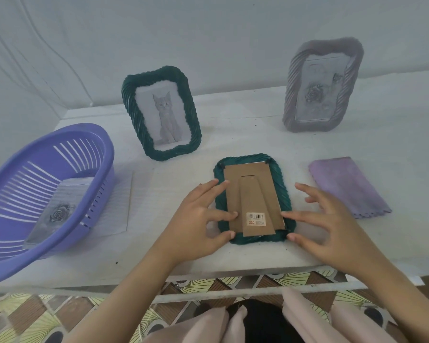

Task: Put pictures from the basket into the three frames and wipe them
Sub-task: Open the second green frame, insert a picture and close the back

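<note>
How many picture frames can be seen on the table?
3. A green frame stands right of the basket, a grey frame stands at back right, a second green frame lies face down in front, beside the cloth. None seems hidden.

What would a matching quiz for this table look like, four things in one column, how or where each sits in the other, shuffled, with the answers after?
Column one:
1. cat frame
2. grey frame
3. nearest frame
4. purple cloth

Column two:
A. lies face down, cardboard back up
B. lies folded flat at the right
C. stands upright at the far right
D. stands upright beside the purple basket

Pairs: 1-D, 2-C, 3-A, 4-B
</note>
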`<state>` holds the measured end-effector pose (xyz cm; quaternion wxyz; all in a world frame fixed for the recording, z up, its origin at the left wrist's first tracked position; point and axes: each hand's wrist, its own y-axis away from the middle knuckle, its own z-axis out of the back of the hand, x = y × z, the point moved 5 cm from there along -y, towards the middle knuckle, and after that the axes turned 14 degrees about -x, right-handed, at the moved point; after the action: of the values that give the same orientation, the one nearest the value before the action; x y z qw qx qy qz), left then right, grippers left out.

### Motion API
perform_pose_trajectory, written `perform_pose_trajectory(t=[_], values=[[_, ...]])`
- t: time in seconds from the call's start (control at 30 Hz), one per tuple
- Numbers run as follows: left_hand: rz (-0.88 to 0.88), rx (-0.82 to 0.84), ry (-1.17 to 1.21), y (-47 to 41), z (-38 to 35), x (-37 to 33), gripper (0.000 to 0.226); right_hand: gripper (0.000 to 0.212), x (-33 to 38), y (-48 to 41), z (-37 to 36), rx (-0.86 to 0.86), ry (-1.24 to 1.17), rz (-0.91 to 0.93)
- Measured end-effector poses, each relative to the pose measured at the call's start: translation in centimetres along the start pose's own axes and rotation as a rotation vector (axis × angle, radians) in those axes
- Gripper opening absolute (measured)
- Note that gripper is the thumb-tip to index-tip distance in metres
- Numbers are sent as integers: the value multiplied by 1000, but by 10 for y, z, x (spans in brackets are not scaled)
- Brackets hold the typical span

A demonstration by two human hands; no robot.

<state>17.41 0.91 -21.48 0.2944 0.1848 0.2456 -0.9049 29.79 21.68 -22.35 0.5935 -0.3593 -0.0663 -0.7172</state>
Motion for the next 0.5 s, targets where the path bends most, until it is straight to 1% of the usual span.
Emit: perform_pose_trajectory(t=[0.07, 0.13, 0.27, 0.4, 0.5], values=[[-10, 21, -22, -1, 1, -1, 36, 41, 2, -1, -1, 21, 5, 29], [-14, 36, -27, -2, 2, -2, 37, 39, 2, -2, -2, 37, 17, 56], [-12, 52, -22, -2, 3, -3, 38, 39, -1, -3, -4, 48, -4, 49], [-11, 61, -24, -3, 3, -3, 37, 28, 0, -9, -6, 53, -30, 49], [-26, 76, -39, -6, 4, -3, 38, 29, 1, -14, -5, 53, -20, 64]])
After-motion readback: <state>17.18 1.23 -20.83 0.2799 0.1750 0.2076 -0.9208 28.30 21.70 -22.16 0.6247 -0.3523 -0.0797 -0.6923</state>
